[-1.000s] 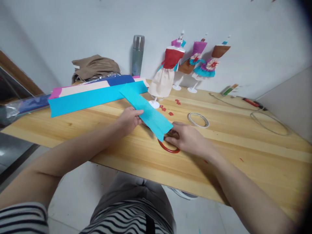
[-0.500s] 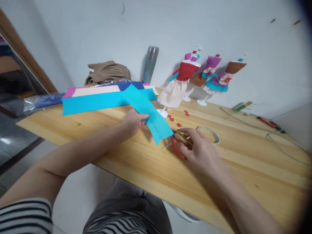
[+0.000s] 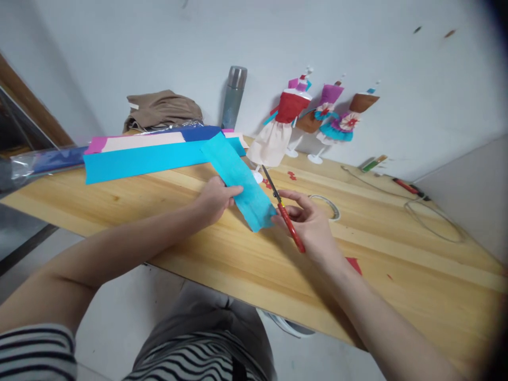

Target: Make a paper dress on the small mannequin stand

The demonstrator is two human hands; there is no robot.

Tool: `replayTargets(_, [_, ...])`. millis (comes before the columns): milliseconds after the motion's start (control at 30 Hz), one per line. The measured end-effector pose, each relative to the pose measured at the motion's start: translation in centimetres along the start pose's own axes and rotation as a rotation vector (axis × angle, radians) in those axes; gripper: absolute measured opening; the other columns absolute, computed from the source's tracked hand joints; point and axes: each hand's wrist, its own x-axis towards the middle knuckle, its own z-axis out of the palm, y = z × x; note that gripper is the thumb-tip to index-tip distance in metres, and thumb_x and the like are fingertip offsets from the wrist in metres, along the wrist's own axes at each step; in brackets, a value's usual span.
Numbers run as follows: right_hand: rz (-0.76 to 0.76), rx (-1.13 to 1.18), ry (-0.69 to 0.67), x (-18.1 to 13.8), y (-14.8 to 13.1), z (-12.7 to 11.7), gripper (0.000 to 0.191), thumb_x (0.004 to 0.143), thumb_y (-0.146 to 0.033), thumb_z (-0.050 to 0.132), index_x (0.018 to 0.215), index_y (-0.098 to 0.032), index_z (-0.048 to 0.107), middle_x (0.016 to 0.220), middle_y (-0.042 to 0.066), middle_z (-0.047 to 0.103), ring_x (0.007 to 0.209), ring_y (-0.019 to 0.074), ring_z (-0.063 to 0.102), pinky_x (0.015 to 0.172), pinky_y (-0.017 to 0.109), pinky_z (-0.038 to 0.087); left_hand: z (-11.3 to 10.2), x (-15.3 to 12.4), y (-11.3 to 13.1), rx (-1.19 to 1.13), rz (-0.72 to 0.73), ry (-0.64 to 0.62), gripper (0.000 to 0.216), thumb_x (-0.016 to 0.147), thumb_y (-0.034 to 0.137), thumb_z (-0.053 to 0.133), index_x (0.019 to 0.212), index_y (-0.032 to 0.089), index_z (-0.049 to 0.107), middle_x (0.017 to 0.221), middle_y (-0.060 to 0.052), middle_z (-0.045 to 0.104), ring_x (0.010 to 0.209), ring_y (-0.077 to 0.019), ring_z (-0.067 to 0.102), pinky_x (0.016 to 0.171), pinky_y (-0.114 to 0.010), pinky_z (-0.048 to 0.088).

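Note:
My left hand [image 3: 216,198] pinches the edge of a bright blue crepe paper strip [image 3: 238,180] and lifts its loose end just above the wooden table [image 3: 238,259]. My right hand [image 3: 311,225] grips red-handled scissors [image 3: 283,214], blades pointing up and away beside the strip's right edge. The strip runs back to a stack of long paper sheets [image 3: 151,151] in blue, cream, pink and dark blue.
Three small dress-form dolls [image 3: 313,116] in paper outfits stand by the wall, next to a steel bottle [image 3: 233,98] and folded brown cloth [image 3: 162,108]. A tape ring [image 3: 329,203], red paper scraps [image 3: 291,175], a wire loop [image 3: 432,222] and pens [image 3: 408,186] lie to the right.
My right hand picked the scissors up off the table and raised them beside the strip. My left hand kept its hold on the strip.

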Motion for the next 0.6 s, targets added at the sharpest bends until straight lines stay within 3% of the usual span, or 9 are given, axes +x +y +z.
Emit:
replayTargets(167, [0.077,0.036,-0.011,0.2,0.3,0.3,0.066,0.045,-0.037,0.093,0.102,-0.026,0.061,0.053,-0.01,0.054,0.043,0.0104,0.046,0.041,0.024,0.031,0.2,-0.5,-0.2,-0.046,-0.013,-0.046,0.028,0.063,0.021,0.084,0.085,0.013,0.07,0.089,-0.009,0.075,0.095,-0.028,0.071,0.091,-0.044,0.056])
replayTargets(333, [0.092,0.061,-0.035,0.3,0.8,0.3,0.065,0.047,-0.037,0.092,0.101,-0.024,0.058,0.057,-0.009,0.059,0.042,0.0075,0.041,0.042,0.022,0.027,0.1,-1.0,-1.2,0.013,-0.179,-0.207,0.029,0.062,0.029,0.086,0.083,0.013,0.072,0.086,-0.011,0.076,0.083,-0.0271,0.072,0.081,-0.043,0.058])
replayTargets(467, [0.074,0.15,-0.123,0.0,1.2,-0.1,0.059,0.056,-0.042,0.09,0.101,-0.025,0.055,0.054,-0.013,0.047,0.04,0.005,0.032,0.041,0.021,0.021,-0.2,-0.8,-1.4,0.05,-0.192,-0.121,0.024,0.061,0.023,0.085,0.081,0.013,0.074,0.083,-0.009,0.076,0.077,-0.0239,0.071,0.075,-0.04,0.058])
replayTargets(600, [0.081,0.261,-0.273,-0.4,1.0,-0.8,0.058,0.067,-0.065,0.078,0.102,-0.025,0.055,0.068,-0.005,0.058,0.041,0.0075,0.04,0.042,0.024,0.027,-0.5,-0.1,-0.5,0.049,-0.126,-0.06,0.022,0.06,0.022,0.085,0.076,0.012,0.074,0.077,-0.007,0.075,0.069,-0.02,0.069,0.07,-0.034,0.058])
